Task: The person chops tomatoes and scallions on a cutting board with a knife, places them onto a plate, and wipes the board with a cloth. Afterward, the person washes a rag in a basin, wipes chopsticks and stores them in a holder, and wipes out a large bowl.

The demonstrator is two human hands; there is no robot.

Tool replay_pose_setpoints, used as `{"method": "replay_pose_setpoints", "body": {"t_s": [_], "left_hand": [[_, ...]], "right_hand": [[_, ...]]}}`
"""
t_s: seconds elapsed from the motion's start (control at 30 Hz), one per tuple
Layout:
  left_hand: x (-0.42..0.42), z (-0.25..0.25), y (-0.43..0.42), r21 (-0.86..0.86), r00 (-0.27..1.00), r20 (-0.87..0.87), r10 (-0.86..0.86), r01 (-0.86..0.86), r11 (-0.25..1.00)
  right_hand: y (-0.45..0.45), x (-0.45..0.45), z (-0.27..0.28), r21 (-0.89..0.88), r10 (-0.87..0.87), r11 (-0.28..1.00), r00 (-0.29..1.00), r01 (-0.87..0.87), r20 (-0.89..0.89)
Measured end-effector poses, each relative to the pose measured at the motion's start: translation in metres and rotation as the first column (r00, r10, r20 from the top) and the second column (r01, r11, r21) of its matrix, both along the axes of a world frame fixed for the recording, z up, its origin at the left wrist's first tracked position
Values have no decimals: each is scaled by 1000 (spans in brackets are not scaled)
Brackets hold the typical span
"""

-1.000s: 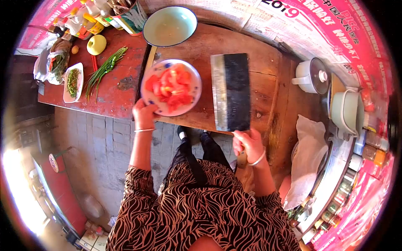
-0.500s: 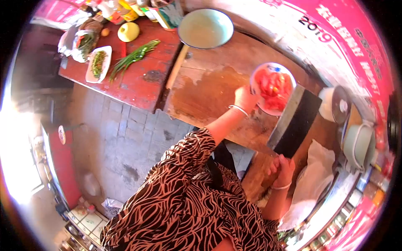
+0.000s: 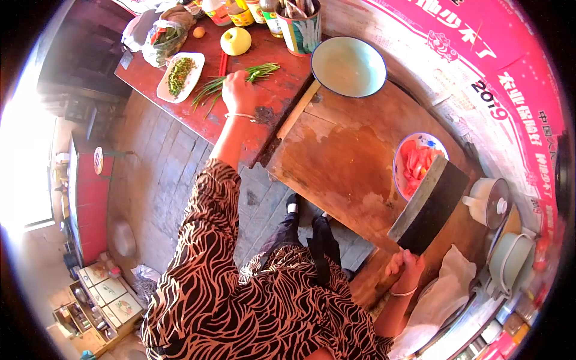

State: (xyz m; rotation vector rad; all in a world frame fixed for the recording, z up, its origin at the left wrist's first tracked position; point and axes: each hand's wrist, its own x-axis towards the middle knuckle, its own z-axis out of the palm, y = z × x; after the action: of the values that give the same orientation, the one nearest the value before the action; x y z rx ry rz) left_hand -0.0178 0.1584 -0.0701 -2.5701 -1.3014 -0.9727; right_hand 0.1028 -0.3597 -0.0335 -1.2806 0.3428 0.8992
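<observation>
My left hand (image 3: 238, 93) reaches over the red table, its fingers closed on the middle of a bunch of green onions (image 3: 262, 71), which still lies on the surface. The hand covers part of the stalks. My right hand (image 3: 406, 270) grips the handle of a cleaver (image 3: 433, 205), its broad dark blade raised over the wooden board and pointing away from me. Behind the blade, a bowl of cut tomatoes (image 3: 444, 144) is partly hidden. Left of the onions sits a white dish of chopped green and red bits (image 3: 181, 77).
An enamel basin (image 3: 373, 78) stands at the back of the wooden board (image 3: 336, 162). A pale round fruit or vegetable (image 3: 235, 41), bottles and a plastic bag (image 3: 162, 51) crowd the red table (image 3: 198, 123). At right are a lidded pot (image 3: 477, 207) and a white cloth (image 3: 444, 294).
My left hand has left the tomato bowl and moved left to the green onions, closing on them. The cleaver stays in my right hand. The view has shifted left.
</observation>
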Motion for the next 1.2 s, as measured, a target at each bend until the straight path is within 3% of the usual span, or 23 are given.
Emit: {"method": "replay_pose_setpoints", "body": {"t_s": [0.03, 0.07, 0.2, 0.33, 0.47, 0.57, 0.6, 0.73, 0.83, 0.9, 0.97, 1.07, 1.2], "left_hand": [[-5, 5, 10, -24, 998, -63, 31, -33, 999], [-9, 8, 18, -172, 980, -196, 42, -76, 982], [-20, -13, 25, -99, 886, -447, 122, -184, 978], [-23, -4, 23, -207, 895, -439, 81, -189, 960], [-30, 3, 15, -160, 861, -507, 35, -133, 978], [-22, 24, 11, -209, 831, -545, -114, -3, 978], [-17, 20, 24, -67, 834, -545, -90, 63, 996], [27, 51, 74, 69, 870, -427, -247, 303, 950], [43, 55, 80, -41, 838, -400, -371, 388, 921], [42, 48, 62, -304, 699, -633, -333, 172, 937], [27, 31, 56, -348, 658, -652, -377, 182, 920], [10, -3, 58, -120, 760, -617, -205, 167, 979], [2, 2, 52, -247, 709, -662, -245, 103, 964]], "right_hand": [[2, -1, 1, 1, 25, 1000, 1000, -25, -7], [4, -2, 2, 2, 51, 999, 999, -51, -14], [13, -9, 2, 64, 19, 998, 999, -17, -32], [17, -13, 4, 45, 16, 999, 999, -14, -46], [24, -16, 8, -29, -27, 999, 997, 25, -70], [22, -19, 1, 7, 13, 1000, 1000, -13, 12], [23, -19, 0, 12, 17, 1000, 1000, -16, -8], [30, -20, 4, 31, 54, 998, 996, -52, -71], [31, -23, 0, 59, 77, 996, 992, -71, -97], [32, -25, -1, 73, 67, 996, 993, -60, -102], [36, -26, 4, 73, 43, 997, 995, -36, -94], [38, -29, 8, 46, -12, 999, 995, 16, -99], [44, -30, 13, -5, -49, 999, 992, 48, -118]]}}
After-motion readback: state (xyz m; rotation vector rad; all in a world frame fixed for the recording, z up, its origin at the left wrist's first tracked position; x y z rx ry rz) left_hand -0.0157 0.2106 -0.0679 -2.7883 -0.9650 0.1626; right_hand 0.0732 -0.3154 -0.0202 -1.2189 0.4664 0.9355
